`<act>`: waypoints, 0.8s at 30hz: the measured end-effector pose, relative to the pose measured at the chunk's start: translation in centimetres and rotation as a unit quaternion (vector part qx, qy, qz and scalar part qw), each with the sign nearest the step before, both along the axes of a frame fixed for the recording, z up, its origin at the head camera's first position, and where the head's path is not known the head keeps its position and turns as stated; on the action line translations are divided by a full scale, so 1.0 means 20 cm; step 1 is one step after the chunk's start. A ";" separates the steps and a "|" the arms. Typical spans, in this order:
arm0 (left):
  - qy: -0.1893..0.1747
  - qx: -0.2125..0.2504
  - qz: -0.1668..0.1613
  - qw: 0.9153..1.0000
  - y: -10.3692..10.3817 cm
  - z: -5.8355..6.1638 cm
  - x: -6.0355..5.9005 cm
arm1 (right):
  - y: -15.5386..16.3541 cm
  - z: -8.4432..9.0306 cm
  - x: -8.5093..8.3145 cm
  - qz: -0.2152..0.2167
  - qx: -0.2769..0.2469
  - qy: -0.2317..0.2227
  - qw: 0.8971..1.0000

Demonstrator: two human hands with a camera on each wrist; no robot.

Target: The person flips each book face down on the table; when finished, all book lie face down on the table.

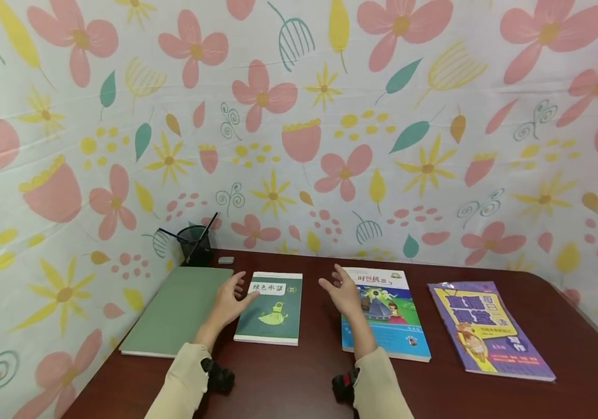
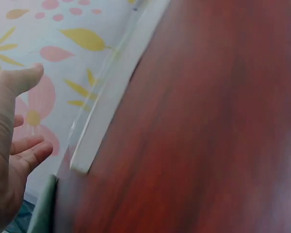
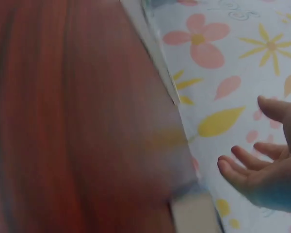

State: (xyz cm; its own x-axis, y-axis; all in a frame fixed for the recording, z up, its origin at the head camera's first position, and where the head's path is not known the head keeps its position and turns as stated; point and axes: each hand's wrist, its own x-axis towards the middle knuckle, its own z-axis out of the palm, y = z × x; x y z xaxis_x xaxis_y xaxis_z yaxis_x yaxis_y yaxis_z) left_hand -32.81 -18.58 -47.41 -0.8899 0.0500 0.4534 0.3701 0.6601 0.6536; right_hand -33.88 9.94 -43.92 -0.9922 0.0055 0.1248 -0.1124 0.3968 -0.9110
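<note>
Hovering over the dark red table (image 1: 288,378), both hands sit in the lower middle of the head view, palms turned toward each other, fingers spread and relaxed, grasping nothing.

Left hand (image 1: 229,302): fingertips over the left edge of the green book (image 1: 269,308), near its white title label. Contact not certain from this view. Left wrist view shows the same hand (image 2: 7,155) loose at the left edge of the frame, thumb up, fingers slack.

Right hand (image 1: 342,293): raised over the upper left corner of the blue picture book (image 1: 388,314), forearm crossing that book's left side. Right wrist view shows this hand (image 3: 266,170) at lower right of the frame, fingers gently bent, empty.

Green book lies flat, lower centre of the head view, between the two hands, closer to the left one. A strip of bare table separates it from the blue picture book.

Other items, head view:
- Pale green folder (image 1: 178,317) flat at lower left, just beside the green book.
- Purple workbook (image 1: 489,331) at lower right, apart from the blue picture book.
- Black mesh pen cup (image 1: 195,244) with pens at the far left corner of the table; small grey eraser (image 1: 225,261) just to its right.
- Floral cloth (image 1: 299,116) backs the table on all sides.

Both wrist views blurred; mostly table surface and floral cloth.
</note>
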 end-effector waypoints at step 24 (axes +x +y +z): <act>-0.054 0.054 0.145 0.986 0.06 -0.10 0.00 | -0.21 -0.14 -0.07 -0.004 -0.088 -0.068 0.994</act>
